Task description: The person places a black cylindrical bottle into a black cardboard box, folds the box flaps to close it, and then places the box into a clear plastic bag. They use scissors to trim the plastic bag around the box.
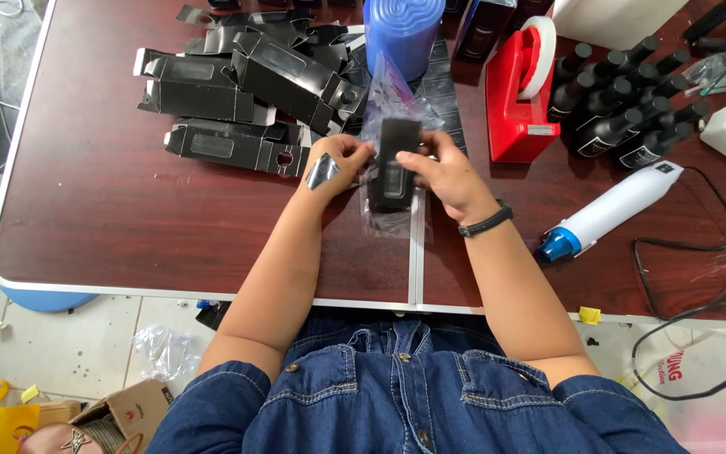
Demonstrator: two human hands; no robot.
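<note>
**Technician A:** Black card forms the small box (397,164) held above the middle of the dark red-brown table (102,193). State its condition.

**Technician B:** The box is a narrow upright rectangle with a matt finish. A paler window panel sits on its lower front face. It lies partly inside a clear plastic sleeve (390,101), whose open upper end rises glossy and creased above the box top, and whose lower edge hangs below the box near the table seam.

**Technician A:** Left hand?

**Technician B:** The left hand (338,160) is closed on the left edge of the box and sleeve, fingers curled in, thumb on top. A shiny silver strip (322,171) lies across the back of that hand.

**Technician A:** Right hand?

**Technician B:** The right hand (443,172) is clamped on the right edge of the same box, fingertips against its side. A black band (486,221) circles the wrist.

**Technician A:** Surroundings?

**Technician B:** A heap of flat black cartons (237,92) lies beyond the left hand. A blue roll (402,29) stands behind the sleeve. A red tape dispenser (517,101) stands right of it, next to a cluster of black bottles (623,101). A white tool with a blue tip (611,210) lies near the right forearm, with a black cable (699,286) looping beside it.
</note>
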